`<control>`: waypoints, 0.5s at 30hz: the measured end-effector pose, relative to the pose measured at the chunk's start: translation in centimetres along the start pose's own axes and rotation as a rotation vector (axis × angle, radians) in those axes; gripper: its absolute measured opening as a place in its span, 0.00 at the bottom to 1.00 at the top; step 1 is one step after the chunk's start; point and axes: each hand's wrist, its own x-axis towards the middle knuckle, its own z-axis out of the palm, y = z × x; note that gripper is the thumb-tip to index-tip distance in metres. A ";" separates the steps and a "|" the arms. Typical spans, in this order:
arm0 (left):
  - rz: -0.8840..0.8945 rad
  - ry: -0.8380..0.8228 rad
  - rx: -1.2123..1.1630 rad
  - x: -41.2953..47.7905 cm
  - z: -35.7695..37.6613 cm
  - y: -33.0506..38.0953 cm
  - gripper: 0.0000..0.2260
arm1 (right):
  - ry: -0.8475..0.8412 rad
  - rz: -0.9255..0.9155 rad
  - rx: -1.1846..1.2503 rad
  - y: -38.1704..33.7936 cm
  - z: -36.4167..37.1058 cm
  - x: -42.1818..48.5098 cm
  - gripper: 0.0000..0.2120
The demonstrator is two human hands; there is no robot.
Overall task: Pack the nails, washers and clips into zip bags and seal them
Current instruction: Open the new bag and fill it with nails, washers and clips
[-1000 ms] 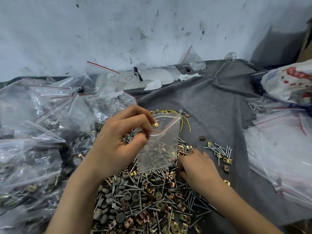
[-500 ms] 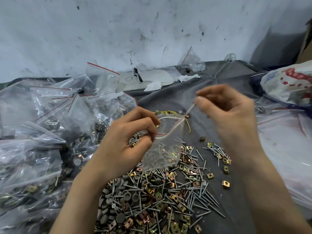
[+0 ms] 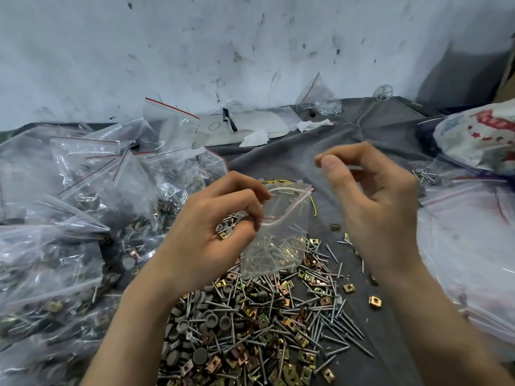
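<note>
My left hand (image 3: 217,227) pinches one lip of a small clear zip bag (image 3: 278,243) with a red line and holds its mouth open. Several nails and clips lie in the bag's bottom. My right hand (image 3: 373,201) hovers up and to the right of the bag mouth, thumb and forefinger tips pressed together. A thin pale nail (image 3: 354,168) shows faintly behind the thumb. Below both hands a loose pile of nails, grey washers and brass clips (image 3: 250,330) lies on the grey cloth (image 3: 278,160).
Filled zip bags (image 3: 69,218) are heaped on the left. A stack of flat clear bags (image 3: 473,246) lies on the right, a printed plastic sack (image 3: 479,140) behind it. White paper scraps (image 3: 255,137) and a small bag of nails (image 3: 320,104) sit by the wall.
My right hand rose from the pile with a nail, brought it to the bag mouth, then drew back up and to the right. My left hand kept the bag open.
</note>
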 end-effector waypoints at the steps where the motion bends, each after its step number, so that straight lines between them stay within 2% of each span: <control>1: -0.002 0.001 -0.006 0.0 0.0 0.0 0.06 | 0.019 0.045 0.002 1.0 0.2 -0.3 0.04; 3: -0.004 0.007 -0.008 0.0 -0.1 -0.1 0.06 | -0.034 0.196 -0.033 3.4 0.7 -1.2 0.05; 4: -0.005 0.011 -0.007 0.0 -0.1 -0.1 0.06 | -0.131 0.297 -0.088 4.7 1.1 -1.9 0.07; 7: -0.002 0.018 -0.004 0.0 -0.3 -0.3 0.08 | -0.580 0.487 -0.302 7.8 2.5 -5.0 0.05; 8: -0.002 0.017 -0.003 0.0 -0.4 -0.4 0.09 | -0.668 0.507 -0.338 8.3 2.9 -5.8 0.03; 9: -0.005 0.016 -0.005 0.0 -0.4 -0.5 0.10 | -0.722 0.513 -0.345 8.6 3.1 -6.5 0.03; 12: -0.008 0.024 0.002 -0.1 -0.5 -0.8 0.10 | -0.820 0.428 -0.398 8.7 3.5 -7.1 0.10; 15: -0.007 0.033 0.014 -0.1 -0.6 -0.9 0.10 | -0.845 0.324 -0.508 8.6 3.8 -7.4 0.12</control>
